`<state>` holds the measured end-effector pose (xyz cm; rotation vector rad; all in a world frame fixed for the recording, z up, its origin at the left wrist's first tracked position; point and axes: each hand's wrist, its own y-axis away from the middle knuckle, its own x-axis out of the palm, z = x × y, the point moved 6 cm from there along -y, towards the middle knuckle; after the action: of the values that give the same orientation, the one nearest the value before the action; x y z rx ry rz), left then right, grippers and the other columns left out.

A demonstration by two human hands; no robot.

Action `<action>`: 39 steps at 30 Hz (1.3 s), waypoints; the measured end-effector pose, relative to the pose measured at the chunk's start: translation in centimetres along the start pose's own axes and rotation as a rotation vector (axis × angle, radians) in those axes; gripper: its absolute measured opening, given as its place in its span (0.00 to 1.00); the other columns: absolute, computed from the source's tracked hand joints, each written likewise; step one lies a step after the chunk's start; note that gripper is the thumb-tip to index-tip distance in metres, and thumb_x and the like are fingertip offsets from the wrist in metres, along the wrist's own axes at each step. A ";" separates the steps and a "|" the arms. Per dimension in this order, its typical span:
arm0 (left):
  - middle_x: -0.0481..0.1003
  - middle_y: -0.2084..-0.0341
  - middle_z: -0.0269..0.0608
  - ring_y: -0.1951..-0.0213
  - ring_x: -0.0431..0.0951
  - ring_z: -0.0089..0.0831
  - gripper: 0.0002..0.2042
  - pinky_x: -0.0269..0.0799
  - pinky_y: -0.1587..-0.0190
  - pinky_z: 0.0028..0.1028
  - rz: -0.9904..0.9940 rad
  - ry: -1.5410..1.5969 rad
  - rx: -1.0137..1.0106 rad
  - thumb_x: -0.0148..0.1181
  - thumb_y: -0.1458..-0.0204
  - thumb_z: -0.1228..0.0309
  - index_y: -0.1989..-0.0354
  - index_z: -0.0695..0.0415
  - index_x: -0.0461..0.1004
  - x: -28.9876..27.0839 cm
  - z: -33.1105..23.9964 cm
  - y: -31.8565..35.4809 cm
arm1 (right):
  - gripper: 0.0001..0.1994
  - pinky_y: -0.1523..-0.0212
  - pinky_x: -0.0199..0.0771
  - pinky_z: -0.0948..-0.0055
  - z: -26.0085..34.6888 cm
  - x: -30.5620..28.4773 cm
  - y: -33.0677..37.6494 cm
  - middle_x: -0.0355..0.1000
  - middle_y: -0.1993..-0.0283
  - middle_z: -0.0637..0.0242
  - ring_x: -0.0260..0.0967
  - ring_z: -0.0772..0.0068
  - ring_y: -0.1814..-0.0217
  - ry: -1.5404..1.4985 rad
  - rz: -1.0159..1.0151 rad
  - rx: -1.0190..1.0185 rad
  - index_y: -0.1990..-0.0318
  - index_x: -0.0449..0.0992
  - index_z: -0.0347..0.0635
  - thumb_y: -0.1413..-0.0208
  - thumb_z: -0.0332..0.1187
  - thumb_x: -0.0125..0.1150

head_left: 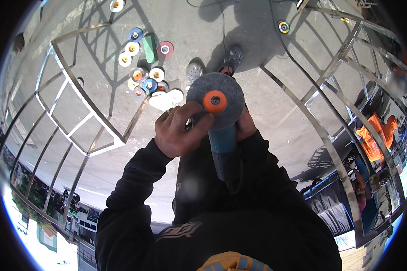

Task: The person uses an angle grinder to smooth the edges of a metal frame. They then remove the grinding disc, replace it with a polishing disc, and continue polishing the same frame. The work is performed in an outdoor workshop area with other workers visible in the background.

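Note:
A blue and black angle grinder [223, 147] is held up in front of my body, its round grey disc [233, 89] turned toward me. An orange hub [215, 102] with a dark metal centre sits in the middle of the disc. My left hand [178, 132] is closed at the disc's left side, thumb and forefinger pressed against the hub's edge, the other fingers curled. On the opposite side, my right hand [246, 125] grips the grinder near its head; the disc and tool hide most of its fingers.
Several loose discs [132, 49] lie on the concrete floor around a green block [150, 49]. Welded metal frames stand at left [74, 119] and right [319, 124]. A dark cable [298, 65] crosses the floor. A person in orange [373, 137] is at far right.

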<state>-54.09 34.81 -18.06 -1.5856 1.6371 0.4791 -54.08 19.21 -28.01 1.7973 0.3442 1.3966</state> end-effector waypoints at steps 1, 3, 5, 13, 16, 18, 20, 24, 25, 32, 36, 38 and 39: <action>0.72 0.55 0.42 0.72 0.78 0.29 0.22 0.75 0.76 0.26 -0.003 0.020 0.020 0.67 0.65 0.79 0.56 0.48 0.81 -0.5 -0.5 -0.4 | 0.26 0.56 0.85 0.59 0.1 -0.1 0.2 0.78 0.50 0.53 0.81 0.57 0.54 -0.018 -0.039 -0.019 0.38 0.71 0.38 0.30 0.50 0.51; 0.69 0.55 0.46 0.70 0.76 0.29 0.23 0.72 0.75 0.26 -0.033 0.137 -0.053 0.61 0.65 0.82 0.55 0.53 0.78 -1.9 -1.1 -1.1 | 0.26 0.56 0.85 0.59 0.4 0.2 0.5 0.79 0.50 0.54 0.81 0.57 0.54 -0.043 -0.032 -0.014 0.38 0.71 0.38 0.30 0.50 0.52; 0.64 0.53 0.52 0.60 0.71 0.33 0.25 0.70 0.66 0.28 -0.030 0.284 -0.276 0.52 0.66 0.83 0.52 0.60 0.70 -3.5 -0.9 -1.2 | 0.25 0.56 0.85 0.59 0.5 0.5 0.7 0.79 0.51 0.54 0.81 0.58 0.54 -0.060 0.043 0.037 0.37 0.71 0.39 0.30 0.50 0.53; 0.70 0.58 0.42 0.70 0.72 0.22 0.14 0.76 0.68 0.26 0.286 0.581 -0.953 0.45 0.41 0.86 0.47 0.62 0.67 -5.2 2.1 -0.2 | 0.31 0.57 0.86 0.50 -0.2 -0.1 0.6 0.79 0.52 0.46 0.82 0.48 0.59 -0.014 0.105 0.002 0.41 0.72 0.33 0.33 0.57 0.56; 0.76 0.60 0.44 0.68 0.75 0.24 0.14 0.76 0.66 0.27 0.177 0.855 -1.019 0.54 0.35 0.79 0.42 0.63 0.69 -5.7 0.7 -0.8 | 0.31 0.57 0.86 0.52 -1.0 -0.3 0.9 0.79 0.52 0.47 0.82 0.50 0.59 0.014 0.089 -0.002 0.40 0.72 0.34 0.33 0.57 0.55; 0.78 0.61 0.45 0.67 0.76 0.24 0.15 0.76 0.66 0.26 0.091 0.971 -0.982 0.60 0.35 0.73 0.41 0.64 0.72 -6.0 -0.1 -1.8 | 0.31 0.58 0.86 0.53 -1.3 -0.2 1.1 0.79 0.52 0.48 0.82 0.51 0.59 0.019 0.098 -0.015 0.41 0.72 0.35 0.32 0.57 0.54; 0.77 0.62 0.42 0.68 0.75 0.23 0.15 0.74 0.66 0.25 0.024 1.103 -0.995 0.61 0.36 0.74 0.43 0.63 0.73 -6.1 -0.7 -2.5 | 0.30 0.58 0.86 0.54 -1.5 0.1 1.3 0.79 0.53 0.49 0.82 0.52 0.59 -0.005 0.147 -0.034 0.41 0.73 0.36 0.32 0.57 0.54; 0.74 0.64 0.37 0.68 0.71 0.19 0.15 0.69 0.66 0.22 0.066 1.042 -0.981 0.61 0.40 0.80 0.44 0.63 0.75 -5.7 -1.5 -3.5 | 0.28 0.59 0.86 0.57 -1.9 0.0 1.6 0.80 0.53 0.52 0.82 0.56 0.58 -0.012 0.146 -0.024 0.42 0.73 0.39 0.32 0.57 0.54; 0.74 0.64 0.36 0.68 0.70 0.19 0.16 0.68 0.66 0.22 0.114 0.888 -0.961 0.60 0.41 0.82 0.44 0.63 0.75 -5.6 -1.9 -3.5 | 0.28 0.59 0.86 0.57 -2.0 -0.1 1.8 0.80 0.53 0.52 0.82 0.56 0.58 -0.013 0.142 -0.032 0.42 0.73 0.40 0.32 0.56 0.54; 0.75 0.56 0.46 0.60 0.81 0.37 0.22 0.79 0.58 0.33 0.312 0.236 -0.489 0.60 0.47 0.86 0.43 0.60 0.74 -5.2 -5.9 -6.3 | 0.23 0.55 0.85 0.66 -1.5 0.0 2.9 0.79 0.50 0.59 0.81 0.66 0.54 -0.023 0.198 -0.078 0.38 0.72 0.40 0.28 0.48 0.47; 0.76 0.55 0.50 0.57 0.81 0.42 0.23 0.80 0.57 0.36 0.412 0.112 -0.309 0.65 0.49 0.84 0.43 0.62 0.74 -4.0 -7.1 -7.2 | 0.22 0.55 0.86 0.66 -1.7 -0.2 2.8 0.78 0.48 0.58 0.81 0.67 0.54 -0.083 0.212 -0.121 0.36 0.70 0.41 0.27 0.47 0.47; 0.77 0.55 0.50 0.56 0.82 0.38 0.22 0.81 0.58 0.33 0.430 0.103 -0.310 0.68 0.49 0.82 0.44 0.63 0.76 -3.2 -7.4 -7.2 | 0.22 0.54 0.86 0.66 -1.8 0.1 2.8 0.77 0.47 0.58 0.81 0.67 0.53 -0.117 0.270 -0.138 0.35 0.69 0.41 0.26 0.47 0.47; 0.77 0.56 0.51 0.55 0.82 0.43 0.21 0.80 0.57 0.36 0.431 0.075 -0.297 0.72 0.50 0.79 0.46 0.63 0.77 -2.8 -7.5 -7.2 | 0.22 0.54 0.86 0.66 -1.9 0.0 2.7 0.77 0.47 0.58 0.81 0.67 0.53 -0.131 0.262 -0.141 0.35 0.68 0.40 0.26 0.46 0.48</action>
<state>-49.49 30.10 -9.51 -1.4643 2.0497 0.9324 -56.49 18.31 -25.90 1.8535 -0.0605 1.4311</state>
